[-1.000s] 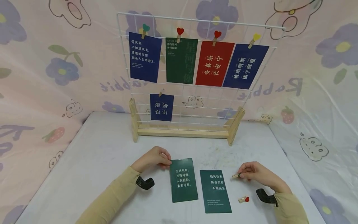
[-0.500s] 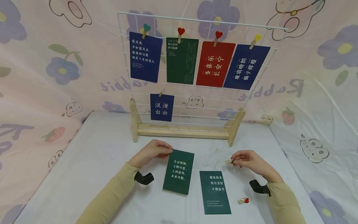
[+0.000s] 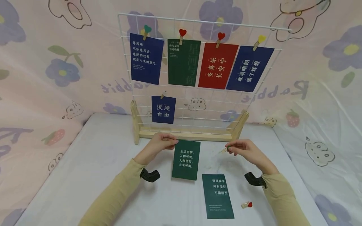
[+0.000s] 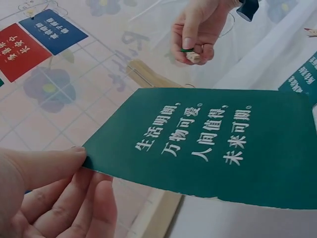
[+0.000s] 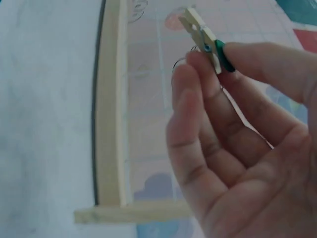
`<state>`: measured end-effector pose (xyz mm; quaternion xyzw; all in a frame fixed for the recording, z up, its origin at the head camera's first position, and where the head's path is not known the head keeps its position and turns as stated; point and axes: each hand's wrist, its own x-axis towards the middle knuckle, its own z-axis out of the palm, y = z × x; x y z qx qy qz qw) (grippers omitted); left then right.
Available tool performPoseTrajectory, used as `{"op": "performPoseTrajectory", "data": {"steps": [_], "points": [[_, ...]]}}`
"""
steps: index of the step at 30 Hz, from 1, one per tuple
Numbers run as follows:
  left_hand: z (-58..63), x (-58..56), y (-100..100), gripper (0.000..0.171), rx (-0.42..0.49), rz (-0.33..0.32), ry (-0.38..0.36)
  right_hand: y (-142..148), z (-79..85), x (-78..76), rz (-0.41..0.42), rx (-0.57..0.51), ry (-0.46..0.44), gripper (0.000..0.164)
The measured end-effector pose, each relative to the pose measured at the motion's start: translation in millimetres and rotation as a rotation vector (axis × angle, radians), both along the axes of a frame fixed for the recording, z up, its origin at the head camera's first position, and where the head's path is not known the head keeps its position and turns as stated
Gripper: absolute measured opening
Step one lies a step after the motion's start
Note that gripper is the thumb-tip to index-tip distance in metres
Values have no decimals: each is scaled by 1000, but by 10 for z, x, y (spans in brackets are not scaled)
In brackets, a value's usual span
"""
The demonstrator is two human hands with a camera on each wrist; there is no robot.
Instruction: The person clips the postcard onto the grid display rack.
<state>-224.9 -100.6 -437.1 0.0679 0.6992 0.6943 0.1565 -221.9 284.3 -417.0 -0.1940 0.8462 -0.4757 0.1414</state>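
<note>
My left hand pinches a green card with white lettering by its upper left corner, holding it raised over the table. In the left wrist view the thumb lies on top of that corner of the card, with fingers beneath. My right hand pinches a small wooden clothespin with a green decoration, to the right of the card. Seen from the right wrist, thumb and fingertips squeeze the handle end of the clothespin, its clamping end pointing away from the hand.
A white wire grid rack on a wooden base stands behind the hands, with several cards clipped to it, including a red card and a small blue card. Another green card and a red-heart clothespin lie on the table.
My left hand has lifted the green card off the table and carried it toward the rack. My right hand has moved forward and left with the clothespin.
</note>
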Motion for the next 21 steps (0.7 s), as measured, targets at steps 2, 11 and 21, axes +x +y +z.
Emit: {"op": "performPoseTrajectory", "data": {"steps": [2, 11, 21], "points": [[37, -8, 12, 21, 1, 16, 15, -53, 42, -25, 6, 5, 29, 26], [168, -92, 47, 21, 10, 66, 74, -279, 246, -167, 46, 7, 50, 27], [348, -284, 111, 21, 66, 168, 129, -512, 461, -335, 9, -9, 57, 31]]}}
